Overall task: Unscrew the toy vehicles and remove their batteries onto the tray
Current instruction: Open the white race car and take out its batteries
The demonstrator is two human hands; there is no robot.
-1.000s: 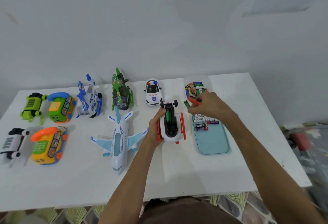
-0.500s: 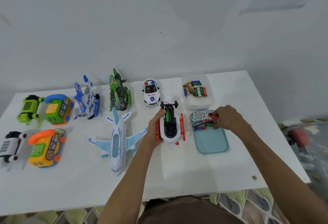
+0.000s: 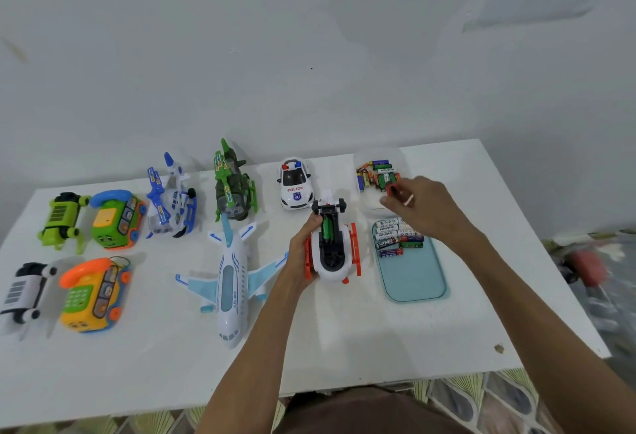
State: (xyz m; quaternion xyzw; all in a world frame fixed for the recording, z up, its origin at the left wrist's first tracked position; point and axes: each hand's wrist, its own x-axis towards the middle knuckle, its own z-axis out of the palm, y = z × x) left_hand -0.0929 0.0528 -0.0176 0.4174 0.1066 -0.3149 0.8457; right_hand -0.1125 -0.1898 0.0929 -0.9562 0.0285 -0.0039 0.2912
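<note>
A white and orange toy vehicle (image 3: pixel 335 256) lies upside down on the white table, its battery bay open with a green battery (image 3: pixel 327 227) inside. My left hand (image 3: pixel 301 251) grips the toy's left side. A pale blue tray (image 3: pixel 413 279) sits just right of it, with several batteries (image 3: pixel 395 237) lined up at its far end. My right hand (image 3: pixel 426 210) hovers over the tray's far end, beside a clear container (image 3: pixel 370 205) of loose batteries, and pinches a small red object (image 3: pixel 392 189) whose kind I cannot tell.
A police car (image 3: pixel 294 184), a green helicopter (image 3: pixel 234 186), a blue and white aircraft (image 3: pixel 172 199) and a large white airplane (image 3: pixel 230 282) lie left of the toy. Two toy phones (image 3: pixel 93 292) and two small robots (image 3: pixel 60 217) fill the far left.
My right hand went from the container down to the tray's batteries, then lifted back toward the container with the red object. The left hand and toy stayed put.
</note>
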